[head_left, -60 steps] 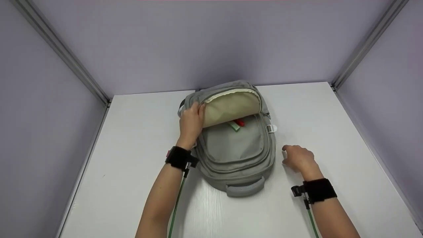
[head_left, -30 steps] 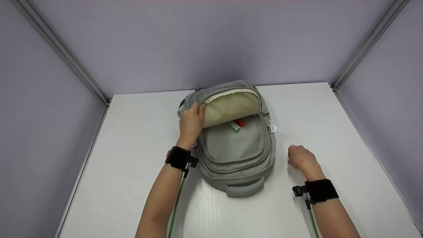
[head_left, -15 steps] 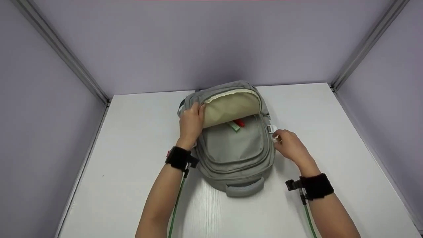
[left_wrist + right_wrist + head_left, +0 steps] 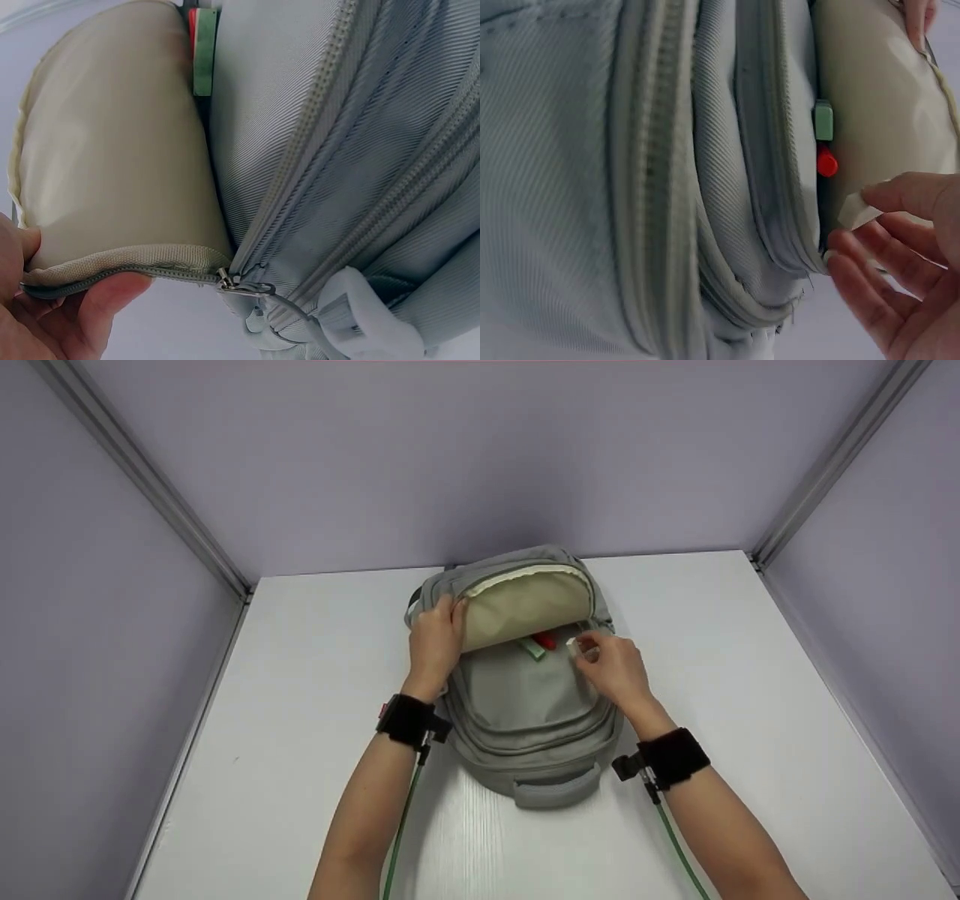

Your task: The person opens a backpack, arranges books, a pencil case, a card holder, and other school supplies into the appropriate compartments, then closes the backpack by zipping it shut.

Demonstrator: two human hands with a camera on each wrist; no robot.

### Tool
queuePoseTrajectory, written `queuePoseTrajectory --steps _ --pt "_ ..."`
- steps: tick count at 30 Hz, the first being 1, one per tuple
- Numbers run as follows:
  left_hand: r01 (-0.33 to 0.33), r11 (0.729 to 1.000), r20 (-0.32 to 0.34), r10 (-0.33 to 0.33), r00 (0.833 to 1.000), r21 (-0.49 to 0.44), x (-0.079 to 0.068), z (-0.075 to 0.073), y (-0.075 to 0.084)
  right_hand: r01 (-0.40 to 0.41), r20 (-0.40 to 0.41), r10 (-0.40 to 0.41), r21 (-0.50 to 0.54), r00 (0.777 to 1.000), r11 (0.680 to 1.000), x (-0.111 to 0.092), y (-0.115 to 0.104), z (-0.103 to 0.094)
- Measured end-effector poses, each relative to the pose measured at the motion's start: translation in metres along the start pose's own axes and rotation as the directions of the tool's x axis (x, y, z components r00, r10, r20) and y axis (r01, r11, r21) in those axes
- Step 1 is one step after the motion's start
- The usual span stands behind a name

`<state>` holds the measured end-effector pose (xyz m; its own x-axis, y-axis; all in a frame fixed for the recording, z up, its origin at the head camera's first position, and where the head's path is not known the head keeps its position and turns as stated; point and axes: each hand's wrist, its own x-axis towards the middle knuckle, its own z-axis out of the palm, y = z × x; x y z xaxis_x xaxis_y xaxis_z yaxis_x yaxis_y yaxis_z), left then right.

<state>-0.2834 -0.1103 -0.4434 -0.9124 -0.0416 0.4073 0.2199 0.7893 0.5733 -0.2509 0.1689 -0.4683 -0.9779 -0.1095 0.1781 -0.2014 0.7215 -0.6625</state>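
Observation:
A grey backpack (image 4: 525, 697) lies on the table, its pocket unzipped. My left hand (image 4: 435, 637) pinches the zipped edge of the folded-back flap (image 4: 112, 142), whose cream lining faces out. Out of the pocket's mouth stick the end of a flat green stick (image 4: 823, 121) and a round red tip (image 4: 826, 160) beside it. Near these, at the pocket's right side, my right hand (image 4: 616, 666) holds a small white eraser-like block (image 4: 855, 211) between thumb and fingertips. The rest of the pocket's contents are hidden by the flap.
A white table (image 4: 330, 675) lies under the bag, with pale panels (image 4: 360, 457) behind and at both sides. The carry handle (image 4: 556, 790) points toward me. A metal zipper pull (image 4: 244, 287) hangs by the flap's corner.
My right hand has curled its fingers beside the bag, then moved up and left over it, carrying the white block to the pocket. The left hand has kept its hold on the flap.

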Motion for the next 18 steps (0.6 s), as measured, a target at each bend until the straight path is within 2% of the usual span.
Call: queuePoseTrajectory --steps 6,11,18 --pt "0.006 1.0 -0.006 -0.006 1.0 0.005 0.001 0.0 0.001 0.042 -0.074 -0.039 0.04 0.997 0.998 0.009 -0.001 0.013" --pt "0.009 1.0 -0.008 -0.009 1.0 0.006 0.002 0.0 0.001 0.052 -0.138 -0.047 0.034 0.989 0.998 0.017 0.0 0.021" --pt "0.005 1.0 -0.004 -0.005 1.0 -0.006 0.0 0.0 0.002 0.083 -0.126 -0.084 -0.013 0.988 0.996 0.016 0.004 0.025"
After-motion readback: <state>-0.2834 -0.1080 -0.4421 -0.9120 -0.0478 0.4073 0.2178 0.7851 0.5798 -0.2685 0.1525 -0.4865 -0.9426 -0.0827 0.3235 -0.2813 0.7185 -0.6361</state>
